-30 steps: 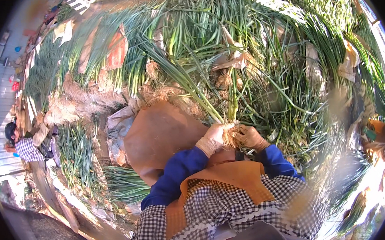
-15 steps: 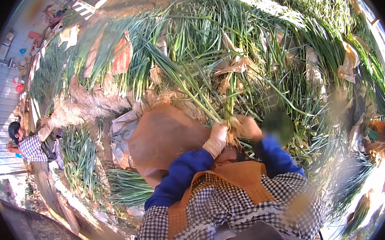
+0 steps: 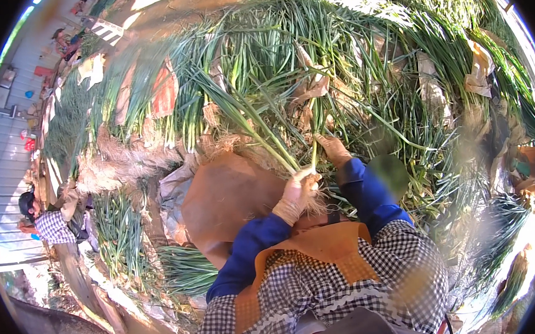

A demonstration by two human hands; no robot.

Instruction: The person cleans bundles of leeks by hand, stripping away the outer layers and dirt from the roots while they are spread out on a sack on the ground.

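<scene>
My left hand (image 3: pixel 296 191) is closed around the lower ends of a few green onions (image 3: pixel 273 144), just in front of my body. Their pale stems lean to the far left, and stringy roots (image 3: pixel 313 205) hang below the fist. Beside them, one more green onion stalk (image 3: pixel 314 155) stands nearly upright with its base at the left hand. My right hand (image 3: pixel 334 150) is a little farther away, its fingers bent around this stalk partway up. Part of the grip is hidden by the hand itself.
A brown sheet (image 3: pixel 229 191) lies left of my hands. Heaped green onions (image 3: pixel 260 56) spread across the far side, with a root pile (image 3: pixel 119 168) on the left. A smaller bundle (image 3: pixel 186 269) lies near my left elbow. Another person (image 3: pixel 54 225) sits at far left.
My right hand has moved from beside the left hand, at the roots, up and away along a stalk. The left hand keeps its hold and has shifted slightly nearer.
</scene>
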